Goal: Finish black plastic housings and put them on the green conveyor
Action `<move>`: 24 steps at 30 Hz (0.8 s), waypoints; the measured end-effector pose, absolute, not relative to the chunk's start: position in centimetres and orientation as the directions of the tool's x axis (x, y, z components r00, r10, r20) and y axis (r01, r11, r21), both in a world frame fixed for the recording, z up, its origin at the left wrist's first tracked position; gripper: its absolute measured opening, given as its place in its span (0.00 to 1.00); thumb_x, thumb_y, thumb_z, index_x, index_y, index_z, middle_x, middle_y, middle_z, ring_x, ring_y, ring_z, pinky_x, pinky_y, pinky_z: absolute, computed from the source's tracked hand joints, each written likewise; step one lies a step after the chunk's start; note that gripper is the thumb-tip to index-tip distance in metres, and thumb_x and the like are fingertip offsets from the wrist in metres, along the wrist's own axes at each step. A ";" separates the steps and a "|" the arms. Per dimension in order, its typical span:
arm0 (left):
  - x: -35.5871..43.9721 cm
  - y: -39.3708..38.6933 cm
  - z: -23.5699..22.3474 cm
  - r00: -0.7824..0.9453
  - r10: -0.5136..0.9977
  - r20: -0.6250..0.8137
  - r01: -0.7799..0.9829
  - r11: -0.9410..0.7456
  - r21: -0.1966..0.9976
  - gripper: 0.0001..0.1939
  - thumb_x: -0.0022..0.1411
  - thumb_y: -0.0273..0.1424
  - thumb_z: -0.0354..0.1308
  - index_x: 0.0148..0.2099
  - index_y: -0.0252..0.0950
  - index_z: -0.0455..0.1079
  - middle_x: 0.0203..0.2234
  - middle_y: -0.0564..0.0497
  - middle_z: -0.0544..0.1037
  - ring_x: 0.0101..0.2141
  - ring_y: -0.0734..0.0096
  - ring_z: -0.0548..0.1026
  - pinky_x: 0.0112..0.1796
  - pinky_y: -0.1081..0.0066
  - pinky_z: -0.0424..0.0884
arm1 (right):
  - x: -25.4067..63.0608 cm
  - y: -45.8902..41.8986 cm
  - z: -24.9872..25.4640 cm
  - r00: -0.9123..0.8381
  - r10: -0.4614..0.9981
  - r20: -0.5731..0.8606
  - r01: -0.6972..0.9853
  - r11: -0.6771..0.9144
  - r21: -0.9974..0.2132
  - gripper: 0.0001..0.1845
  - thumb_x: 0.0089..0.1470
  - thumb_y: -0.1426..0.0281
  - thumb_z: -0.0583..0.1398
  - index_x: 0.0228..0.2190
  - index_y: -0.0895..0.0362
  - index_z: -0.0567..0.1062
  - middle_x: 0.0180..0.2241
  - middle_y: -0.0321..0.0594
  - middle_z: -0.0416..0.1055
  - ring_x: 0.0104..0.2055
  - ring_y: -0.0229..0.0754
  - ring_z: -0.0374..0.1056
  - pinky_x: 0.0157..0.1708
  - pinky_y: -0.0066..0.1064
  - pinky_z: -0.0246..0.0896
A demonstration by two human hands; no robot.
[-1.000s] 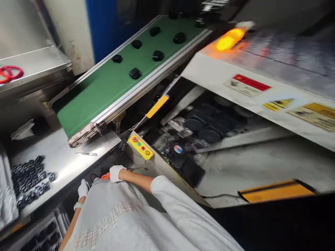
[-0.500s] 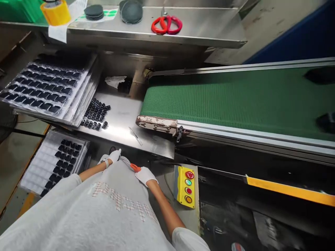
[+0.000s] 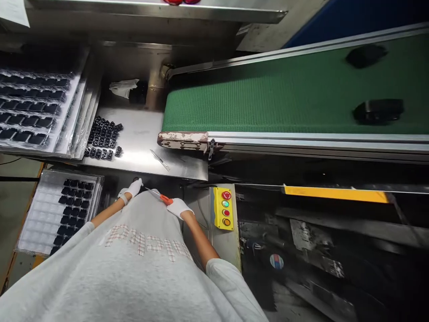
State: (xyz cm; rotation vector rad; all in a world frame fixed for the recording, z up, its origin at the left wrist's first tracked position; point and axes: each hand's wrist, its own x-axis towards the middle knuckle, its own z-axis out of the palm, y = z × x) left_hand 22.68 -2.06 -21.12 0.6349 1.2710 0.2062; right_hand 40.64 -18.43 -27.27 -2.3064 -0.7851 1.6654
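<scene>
In the head view, the gloved right hand (image 3: 180, 207) has its fingers closed round the handle of an orange-handled tool (image 3: 166, 199), low in front of the shirt. The grip at the rear probably keeps the thin metal end free, pointing at the left hand (image 3: 133, 188). That hand's fingers look partly curled near the tip; whether they pinch anything, I cannot tell. Small black parts (image 3: 105, 132) sit in rows on the metal table (image 3: 140, 138), beside the tray stack (image 3: 75, 116), perhaps to stay orderly and within reach. A slim metal tool (image 3: 160, 159) lies near the end of the green belt (image 3: 251, 98). Both forearms angle inward from the sides, the right one bent at the elbow, bringing the hands near each other, apart.
</scene>
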 end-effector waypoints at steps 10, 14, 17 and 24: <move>22.8 -0.3 -14.4 0.621 0.214 -0.754 -0.170 0.976 0.137 0.16 0.66 0.41 0.58 0.32 0.34 0.66 0.28 0.52 0.71 0.24 0.77 0.69 0.23 0.78 0.61 | 43.3 -21.4 -32.7 0.653 0.312 -0.690 -0.426 -0.602 -0.675 0.16 0.65 0.62 0.58 0.46 0.62 0.72 0.38 0.40 0.71 0.34 0.34 0.68 0.34 0.28 0.69; 23.8 0.7 -10.1 0.708 0.180 -0.683 -0.252 0.968 -0.006 0.18 0.66 0.42 0.57 0.29 0.34 0.65 0.27 0.50 0.73 0.24 0.72 0.73 0.23 0.75 0.64 | 44.3 -18.7 -34.9 0.752 0.182 -0.633 -0.544 -0.371 -0.753 0.19 0.65 0.60 0.57 0.49 0.62 0.71 0.43 0.43 0.70 0.40 0.38 0.70 0.39 0.33 0.71; 23.9 2.0 -8.0 0.745 0.168 -0.646 -0.287 0.955 -0.082 0.18 0.67 0.42 0.55 0.30 0.35 0.66 0.27 0.50 0.75 0.25 0.68 0.75 0.24 0.72 0.66 | 45.0 -15.9 -36.0 0.743 0.172 -0.646 -0.580 -0.316 -0.751 0.19 0.65 0.59 0.58 0.49 0.62 0.71 0.44 0.44 0.70 0.41 0.39 0.70 0.41 0.34 0.71; 22.9 5.5 -6.2 0.853 0.146 -0.501 -0.295 0.926 -0.234 0.15 0.68 0.40 0.54 0.34 0.35 0.68 0.29 0.49 0.78 0.27 0.66 0.79 0.27 0.71 0.71 | 44.4 -10.2 -36.4 0.673 0.230 -0.703 -0.561 -0.461 -0.688 0.19 0.65 0.59 0.58 0.48 0.62 0.72 0.42 0.43 0.71 0.40 0.38 0.70 0.40 0.34 0.71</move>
